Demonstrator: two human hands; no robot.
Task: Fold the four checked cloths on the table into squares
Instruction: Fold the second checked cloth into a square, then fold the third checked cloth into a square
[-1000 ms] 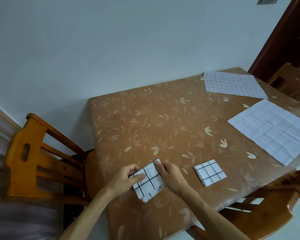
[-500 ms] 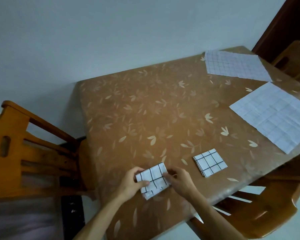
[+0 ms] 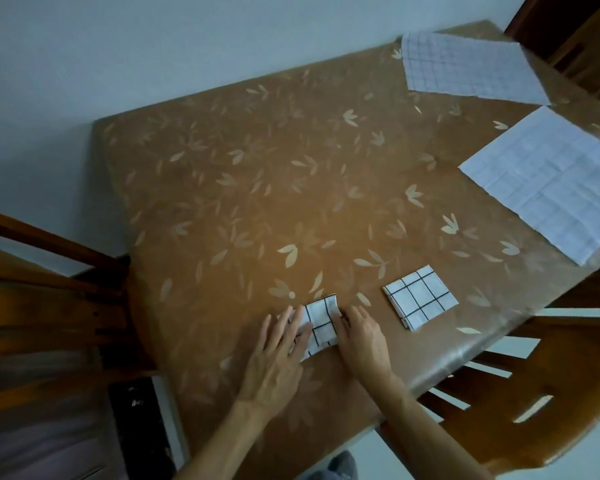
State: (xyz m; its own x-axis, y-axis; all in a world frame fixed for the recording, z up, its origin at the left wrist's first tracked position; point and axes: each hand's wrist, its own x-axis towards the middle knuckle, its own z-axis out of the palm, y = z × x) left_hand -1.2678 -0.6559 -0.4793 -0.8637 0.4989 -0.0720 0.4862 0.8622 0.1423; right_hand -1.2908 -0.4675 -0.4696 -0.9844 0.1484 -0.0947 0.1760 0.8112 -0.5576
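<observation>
Two hands press flat on one small folded cloth (image 3: 321,323) at lower centre of the table (image 3: 243,188): left hand (image 3: 274,362), fingers spread, covers its left edge, right hand (image 3: 361,341) lies open on its right edge. Second folded cloth (image 3: 419,296) sits just right, apart. Two unfolded cloths lie upper right (image 3: 465,69) and at right edge (image 3: 548,183).
</observation>
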